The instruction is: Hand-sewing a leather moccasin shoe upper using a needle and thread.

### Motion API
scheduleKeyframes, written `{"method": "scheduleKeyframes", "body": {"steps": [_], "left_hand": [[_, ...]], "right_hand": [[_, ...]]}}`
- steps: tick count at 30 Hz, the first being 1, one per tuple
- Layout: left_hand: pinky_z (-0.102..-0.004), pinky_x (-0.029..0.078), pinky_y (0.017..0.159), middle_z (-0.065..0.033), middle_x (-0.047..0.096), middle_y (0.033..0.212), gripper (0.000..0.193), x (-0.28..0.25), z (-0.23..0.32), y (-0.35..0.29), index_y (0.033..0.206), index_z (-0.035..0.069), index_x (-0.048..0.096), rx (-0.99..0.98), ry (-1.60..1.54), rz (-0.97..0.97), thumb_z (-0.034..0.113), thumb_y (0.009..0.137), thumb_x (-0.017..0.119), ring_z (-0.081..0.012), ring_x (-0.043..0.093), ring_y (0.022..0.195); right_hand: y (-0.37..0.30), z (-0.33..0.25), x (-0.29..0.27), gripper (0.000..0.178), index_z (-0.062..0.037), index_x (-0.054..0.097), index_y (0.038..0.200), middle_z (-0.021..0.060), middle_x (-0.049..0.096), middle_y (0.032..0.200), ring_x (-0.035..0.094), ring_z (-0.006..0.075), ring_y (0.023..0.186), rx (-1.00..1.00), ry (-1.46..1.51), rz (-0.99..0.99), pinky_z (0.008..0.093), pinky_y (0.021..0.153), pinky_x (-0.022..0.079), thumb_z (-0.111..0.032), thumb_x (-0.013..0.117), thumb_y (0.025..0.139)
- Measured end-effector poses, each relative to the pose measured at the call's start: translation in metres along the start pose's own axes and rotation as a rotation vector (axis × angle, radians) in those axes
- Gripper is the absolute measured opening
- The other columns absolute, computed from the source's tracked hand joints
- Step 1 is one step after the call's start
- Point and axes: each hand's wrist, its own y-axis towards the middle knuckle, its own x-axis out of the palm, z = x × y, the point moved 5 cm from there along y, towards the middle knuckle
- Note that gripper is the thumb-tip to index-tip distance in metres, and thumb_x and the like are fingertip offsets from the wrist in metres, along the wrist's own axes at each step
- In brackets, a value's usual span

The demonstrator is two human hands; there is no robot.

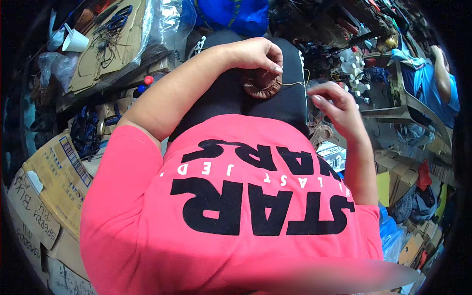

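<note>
Head view, looking down: a seated person's lap in black trousers [221,93] serves as the work surface, below a pink short-sleeved shirt [123,211], in a crowded, cluttered room.

One brown leather piece [265,88], with a rounded, gathered edge, lies over the lap directly under the left fingers. The left hand [258,53] closes thumb and fingers on its upper part, hiding some of it. One pale thin thread [294,84] runs from the leather toward the right fingers. The right hand [339,105] is raised beside the thigh, fingers bent; whether they pinch the thread cannot be told.

Well left of the left fingers are one white plastic cup [75,40] and flat brown cardboard sheets [83,73]. Beyond the fingers bulges a shiny blue plastic bag [233,14]. Past the right fingers are small whitish bottles [350,66], too jumbled to count, and, farther right, one other person in blue [430,86].
</note>
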Motion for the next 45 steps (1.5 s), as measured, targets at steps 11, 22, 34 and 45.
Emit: {"method": "scheduleKeyframes", "body": {"steps": [11,22,34,45], "left_hand": [[-0.0267,0.047,0.083,-0.0045,0.068,0.093,0.022,0.003,0.000,-0.004,0.102,0.001,0.067,-0.003,-0.234,-0.114,0.011,0.082,0.064,-0.0116,0.062,0.085],[-0.0259,0.048,0.082,-0.0049,0.069,0.092,0.022,0.004,-0.003,0.000,0.103,0.001,0.068,0.009,-0.222,-0.107,0.009,0.083,0.063,-0.0113,0.062,0.083],[-0.0262,0.049,0.081,-0.0053,0.068,0.095,0.023,0.005,-0.003,0.001,0.103,0.001,0.067,0.062,-0.165,-0.150,0.010,0.082,0.065,-0.0112,0.062,0.085],[-0.0252,0.050,0.079,-0.0048,0.069,0.091,0.024,0.002,-0.004,0.007,0.101,0.002,0.068,0.050,-0.078,-0.154,0.007,0.077,0.069,-0.0108,0.062,0.082]], "right_hand": [[0.031,0.004,0.024,0.018,-0.0067,0.069,0.098,0.0059,0.053,0.077,0.055,0.0165,0.070,-0.081,-0.339,0.004,0.0275,0.064,0.044,-0.004,0.062,0.081],[0.031,0.005,0.033,0.017,-0.0087,0.070,0.091,0.0124,0.060,0.077,0.060,0.0293,0.074,-0.160,-0.408,0.123,0.0362,0.068,0.048,-0.012,0.064,0.076],[0.045,0.023,0.026,0.021,-0.0103,0.070,0.100,0.0050,0.056,0.081,0.056,0.0152,0.077,-0.045,-0.187,-0.027,0.0239,0.079,0.041,-0.002,0.061,0.083],[0.052,0.039,0.031,0.016,-0.0082,0.072,0.096,0.0017,0.057,0.079,0.053,0.0107,0.079,-0.065,-0.075,-0.068,0.0250,0.072,0.043,-0.005,0.065,0.081]]}}
